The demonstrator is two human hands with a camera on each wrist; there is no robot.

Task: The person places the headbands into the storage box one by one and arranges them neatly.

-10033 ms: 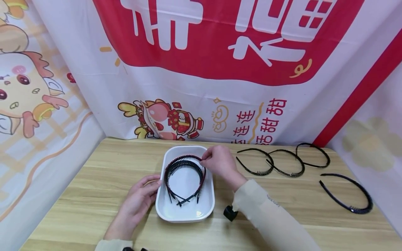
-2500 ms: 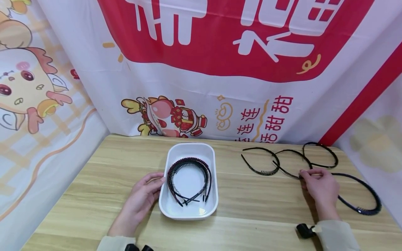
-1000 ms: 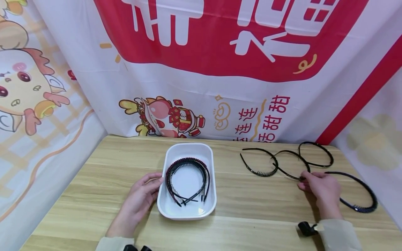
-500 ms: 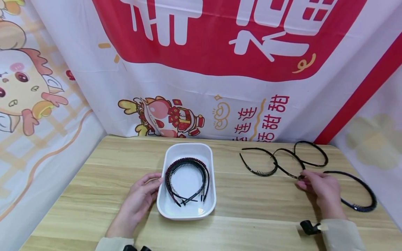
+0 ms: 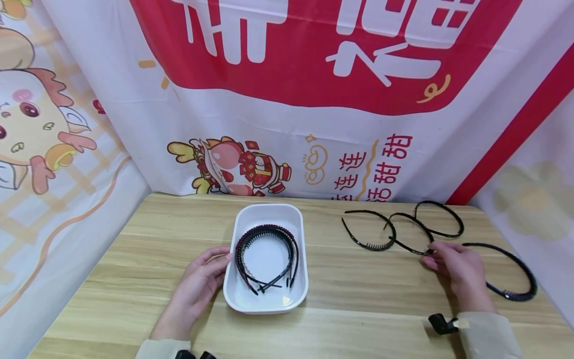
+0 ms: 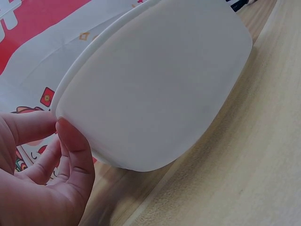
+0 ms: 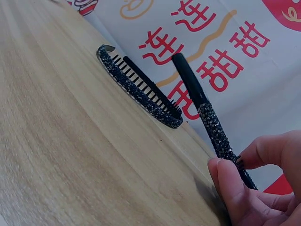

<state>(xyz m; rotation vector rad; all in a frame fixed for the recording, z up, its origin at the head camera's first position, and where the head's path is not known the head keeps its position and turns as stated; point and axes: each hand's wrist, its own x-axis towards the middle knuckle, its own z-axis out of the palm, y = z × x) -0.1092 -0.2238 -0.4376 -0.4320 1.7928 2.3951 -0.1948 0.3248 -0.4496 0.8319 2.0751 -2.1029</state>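
My left hand (image 5: 202, 286) is at the left side of a white plastic tray (image 5: 293, 299), thumb and fingertips pinching its rim in the left wrist view. Inside the tray lie several black toothed headbands (image 5: 262, 230), nested with their ends crossing; one looks dark red. At the right, my right hand (image 5: 462, 269) pinches a thin black headband (image 5: 410, 217) near its tip end. The right wrist view shows glittery stones on this headband (image 6: 240, 5). Another black headband (image 5: 378, 247) lies left of it, and one more (image 5: 444, 234) behind it, both overlapping it in the head view.
A thicker dark headband (image 5: 520, 296) lies at the table's right side, partly behind my right hand. The wooden table (image 5: 358, 299) ends at a printed cloth backdrop (image 5: 314, 149), with cloth at both sides too.
Ten seconds ago my right hand held a headband at the tray; it has since moved right to the loose ones. Lately the pinched headband and the one behind it shifted slightly left.
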